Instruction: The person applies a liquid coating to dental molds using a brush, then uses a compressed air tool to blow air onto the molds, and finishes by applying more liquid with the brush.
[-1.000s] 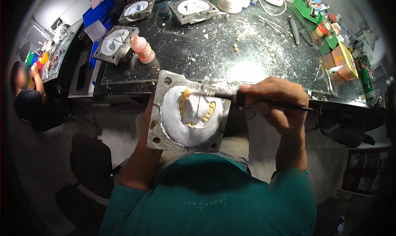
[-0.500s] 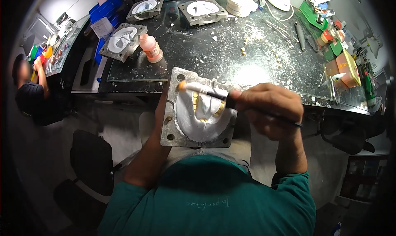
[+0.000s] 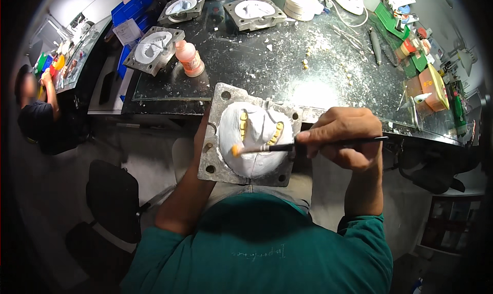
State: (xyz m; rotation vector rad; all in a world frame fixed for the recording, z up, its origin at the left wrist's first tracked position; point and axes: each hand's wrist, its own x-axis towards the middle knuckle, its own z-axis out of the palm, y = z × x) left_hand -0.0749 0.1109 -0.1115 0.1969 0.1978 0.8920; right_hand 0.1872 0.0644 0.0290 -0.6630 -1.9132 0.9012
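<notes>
My right hand point(image 3: 349, 137) is closed round the dark handle of a brush point(image 3: 280, 147), pinching it between thumb and fingers. The brush's orange-tipped bristles are over the lower left of the white plaster in a grey metal dental flask half point(image 3: 205, 153). Two curved rows of yellowish teeth point(image 3: 243, 124) are set in this plaster, around a raised white middle. The flask half is held up in front of my lap, tilted toward me. My left hand point(image 3: 203, 132) supports it from behind at its left side; the fingers are hidden by the metal.
On the dark bench point(image 3: 241, 63), strewn with white crumbs, stand a pink bottle point(image 3: 189, 59) and other plaster-filled flask halves point(image 3: 154, 47). Small yellowish pieces point(image 3: 306, 64) lie farther right. Tools and a yellow-lidded box point(image 3: 434, 88) are at the right. A co-worker point(image 3: 38, 109) sits far left.
The brush tip has moved from the flask's upper left down to the lower left of the plaster. My right hand has turned the handle nearly level. The flask stays nearly in place.
</notes>
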